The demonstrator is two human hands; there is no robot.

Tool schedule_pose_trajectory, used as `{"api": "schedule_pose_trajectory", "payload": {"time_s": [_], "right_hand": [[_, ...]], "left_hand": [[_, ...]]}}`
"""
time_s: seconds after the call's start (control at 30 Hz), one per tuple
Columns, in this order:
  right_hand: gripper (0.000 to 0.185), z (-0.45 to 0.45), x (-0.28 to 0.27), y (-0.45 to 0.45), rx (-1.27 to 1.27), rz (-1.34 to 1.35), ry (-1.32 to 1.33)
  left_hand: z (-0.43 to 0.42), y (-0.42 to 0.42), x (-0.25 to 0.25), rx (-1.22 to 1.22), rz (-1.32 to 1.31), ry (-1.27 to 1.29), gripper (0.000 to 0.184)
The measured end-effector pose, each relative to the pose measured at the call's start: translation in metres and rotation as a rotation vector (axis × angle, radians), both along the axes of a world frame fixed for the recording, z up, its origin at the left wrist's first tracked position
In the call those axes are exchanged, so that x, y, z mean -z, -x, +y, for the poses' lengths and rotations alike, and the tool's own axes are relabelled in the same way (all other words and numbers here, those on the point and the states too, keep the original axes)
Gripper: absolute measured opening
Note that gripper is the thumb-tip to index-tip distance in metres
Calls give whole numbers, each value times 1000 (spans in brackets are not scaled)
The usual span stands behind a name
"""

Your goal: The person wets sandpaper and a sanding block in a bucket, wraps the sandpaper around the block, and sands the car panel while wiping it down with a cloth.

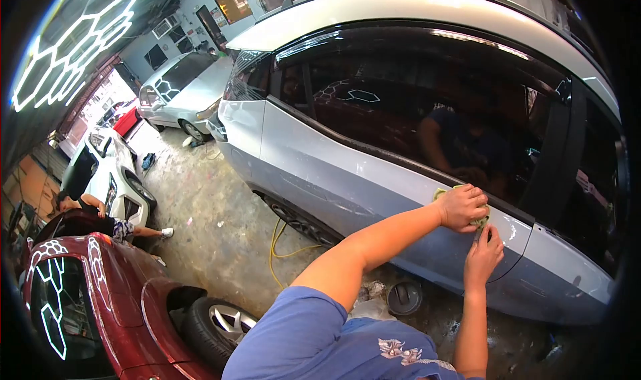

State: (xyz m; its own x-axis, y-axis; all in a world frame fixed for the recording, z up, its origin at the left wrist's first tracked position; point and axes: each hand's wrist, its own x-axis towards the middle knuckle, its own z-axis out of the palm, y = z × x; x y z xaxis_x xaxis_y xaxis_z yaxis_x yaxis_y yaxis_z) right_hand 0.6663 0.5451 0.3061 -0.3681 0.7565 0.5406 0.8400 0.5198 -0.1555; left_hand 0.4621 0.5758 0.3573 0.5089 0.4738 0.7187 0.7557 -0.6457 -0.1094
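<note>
A silver-grey car's door lies in front of me, with a dark window above the panel. My left hand is closed over a folded yellow-green cloth, pressing it to the door just under the window's lower edge. Most of the cloth is hidden beneath that hand. Just below, my right hand reaches up with its fingertips pinched at the cloth's lower edge. White smears mark the paint to the right of both hands.
A dark round bucket stands on the floor below the door. A yellow hose runs near the wheel. Behind me is a dark red car; a person sits beside it. White and silver cars stand farther off.
</note>
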Motion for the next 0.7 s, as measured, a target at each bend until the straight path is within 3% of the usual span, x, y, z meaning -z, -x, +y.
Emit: {"api": "schedule_pose_trajectory", "payload": {"time_s": [0.2,0.3,0.4,0.6,0.7], "right_hand": [[42,36,-4,-65,264,14,40],[38,50,11,-71,213,176,-60],[38,45,15,-54,292,93,18],[44,14,0,-22,-26,-49,-8],[42,48,-1,-74,94,-60,-10]], "left_hand": [[-1,3,-2,-1,24,3,51],[-1,2,-1,-5,24,10,52],[1,3,2,-8,37,-1,53],[8,0,10,-18,2,-13,47],[7,1,8,5,7,-32,48]]}}
